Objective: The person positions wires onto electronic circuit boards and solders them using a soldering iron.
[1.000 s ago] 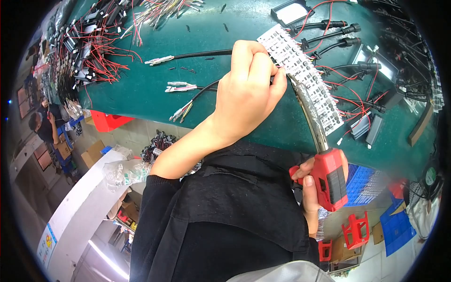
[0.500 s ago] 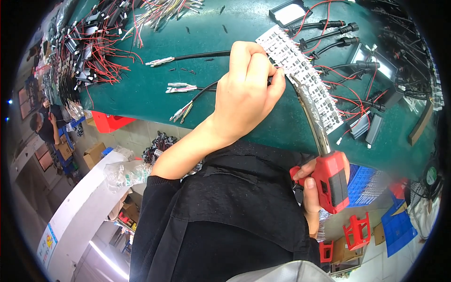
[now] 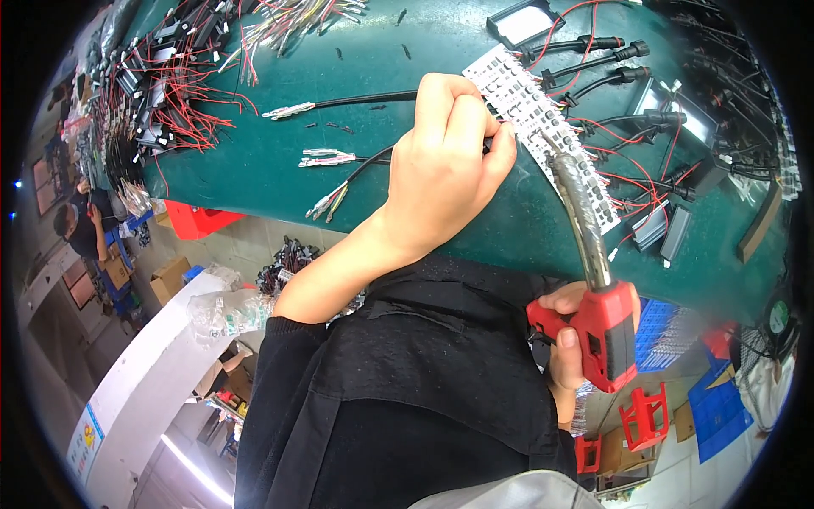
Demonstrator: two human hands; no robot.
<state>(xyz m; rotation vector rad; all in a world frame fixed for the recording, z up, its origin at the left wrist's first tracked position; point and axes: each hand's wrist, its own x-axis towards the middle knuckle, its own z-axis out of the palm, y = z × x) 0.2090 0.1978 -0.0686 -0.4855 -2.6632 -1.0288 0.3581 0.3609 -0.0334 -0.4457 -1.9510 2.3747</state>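
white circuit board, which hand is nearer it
Left. The left hand is beside the circuit board; the right hand is farther off, lower in view, gripping the red tool.

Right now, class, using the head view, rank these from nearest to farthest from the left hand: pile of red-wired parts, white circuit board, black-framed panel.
From the left hand:
1. White circuit board: just to its right.
2. Black-framed panel: farther up and right.
3. Pile of red-wired parts: far left.
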